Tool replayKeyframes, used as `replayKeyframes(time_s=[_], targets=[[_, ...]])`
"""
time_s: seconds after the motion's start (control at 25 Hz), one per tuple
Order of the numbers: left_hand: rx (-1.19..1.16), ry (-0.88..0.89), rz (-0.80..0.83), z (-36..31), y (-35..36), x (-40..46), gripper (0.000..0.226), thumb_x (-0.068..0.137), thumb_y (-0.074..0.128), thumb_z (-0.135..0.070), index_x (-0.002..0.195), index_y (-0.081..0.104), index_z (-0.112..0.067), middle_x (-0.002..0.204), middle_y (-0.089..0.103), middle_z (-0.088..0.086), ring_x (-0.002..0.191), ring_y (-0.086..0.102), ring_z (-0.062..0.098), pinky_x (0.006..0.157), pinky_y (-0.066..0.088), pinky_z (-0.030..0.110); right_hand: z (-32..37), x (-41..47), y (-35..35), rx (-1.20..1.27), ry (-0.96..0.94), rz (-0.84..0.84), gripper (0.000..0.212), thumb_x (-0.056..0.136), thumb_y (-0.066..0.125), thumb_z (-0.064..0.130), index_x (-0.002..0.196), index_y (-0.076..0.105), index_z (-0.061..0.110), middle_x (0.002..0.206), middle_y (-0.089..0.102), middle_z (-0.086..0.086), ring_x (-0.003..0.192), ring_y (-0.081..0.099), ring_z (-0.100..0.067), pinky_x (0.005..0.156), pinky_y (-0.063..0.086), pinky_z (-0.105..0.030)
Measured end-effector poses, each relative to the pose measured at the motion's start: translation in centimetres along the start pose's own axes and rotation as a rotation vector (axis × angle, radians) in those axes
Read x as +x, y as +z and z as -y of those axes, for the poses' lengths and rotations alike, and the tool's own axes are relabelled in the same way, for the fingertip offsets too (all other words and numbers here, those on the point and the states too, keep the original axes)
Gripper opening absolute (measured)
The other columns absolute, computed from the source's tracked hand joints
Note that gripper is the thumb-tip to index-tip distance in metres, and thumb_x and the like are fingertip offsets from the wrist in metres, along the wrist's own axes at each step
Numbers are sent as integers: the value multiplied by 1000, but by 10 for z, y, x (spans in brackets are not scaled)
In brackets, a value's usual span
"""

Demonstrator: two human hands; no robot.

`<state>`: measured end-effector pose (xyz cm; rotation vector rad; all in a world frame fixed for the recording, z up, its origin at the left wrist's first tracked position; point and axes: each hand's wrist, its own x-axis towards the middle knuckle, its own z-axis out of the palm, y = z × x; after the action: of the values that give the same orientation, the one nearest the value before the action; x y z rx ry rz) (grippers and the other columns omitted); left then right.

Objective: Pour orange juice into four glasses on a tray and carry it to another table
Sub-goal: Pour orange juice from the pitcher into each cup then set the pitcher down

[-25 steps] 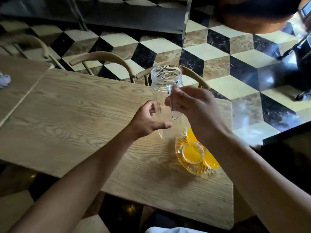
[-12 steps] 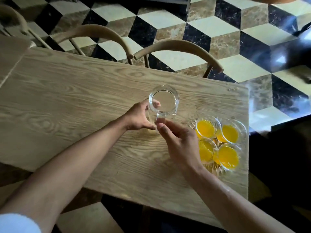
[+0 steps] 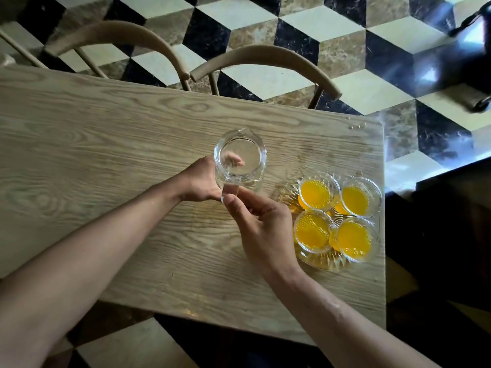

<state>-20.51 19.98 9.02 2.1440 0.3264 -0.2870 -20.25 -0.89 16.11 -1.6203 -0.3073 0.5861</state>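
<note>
Jug (image 3: 240,159) lowered onto table; left hand (image 3: 198,181) grips side, right hand (image 3: 261,229) pinches handle.

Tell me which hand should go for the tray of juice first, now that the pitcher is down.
Right, probably. The right hand sits next to the glass tray holding the four filled glasses, its fingers only lightly at the pitcher handle. The left hand grips the pitcher's far side.

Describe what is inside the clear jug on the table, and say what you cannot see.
The jug looks empty: no juice shows, only wood grain and the left hand's fingers seen through the glass. The table directly beneath its base is covered.
</note>
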Motion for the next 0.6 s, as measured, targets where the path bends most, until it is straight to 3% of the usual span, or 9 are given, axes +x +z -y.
replayKeyframes(time_s=[0.12, 0.28, 0.4, 0.52, 0.6], targets=[[20, 16, 4, 4, -3, -2, 73, 61, 81, -50, 128, 57, -35, 127, 68, -6, 121, 67, 14, 112, 54, 44, 2, -3, 2, 5, 8, 8, 17, 92, 74, 25, 102, 79, 38, 93, 78, -14, 83, 74, -30, 79, 58, -53], [4, -4, -3, 4, -3, -6, 66, 62, 80, -49, 123, 56, -43, 129, 66, -4, 125, 66, 17, 114, 51, 45, -2, -3, 2, -30, 17, 14, 17, 92, 74, 25, 107, 82, 23, 91, 80, -9, 85, 71, -35, 76, 58, -50], [-40, -36, 32, 5, 0, -8, 94, 58, 84, -49, 144, 50, -32, 149, 60, 3, 140, 58, 20, 121, 46, 48, -2, -4, 2, -39, 48, 13, 17, 93, 74, 25, 108, 81, 21, 94, 80, -10, 87, 72, -36, 78, 60, -50], [-13, -118, 83, 15, -3, -15, 123, 54, 94, -50, 158, 31, -40, 164, 48, 1, 150, 49, 20, 125, 41, 49, -2, -6, -2, -103, 40, 37, 21, 92, 75, 27, 111, 80, 19, 94, 82, 1, 82, 76, -11, 76, 62, -29], [57, -181, 61, 20, -6, -25, 127, 59, 102, -34, 164, 30, -24, 163, 47, -2, 151, 46, 18, 129, 36, 45, -4, -6, -13, -181, 51, 28, 30, 91, 76, 32, 116, 78, 18, 100, 81, 5, 87, 75, -2, 81, 61, -23]])
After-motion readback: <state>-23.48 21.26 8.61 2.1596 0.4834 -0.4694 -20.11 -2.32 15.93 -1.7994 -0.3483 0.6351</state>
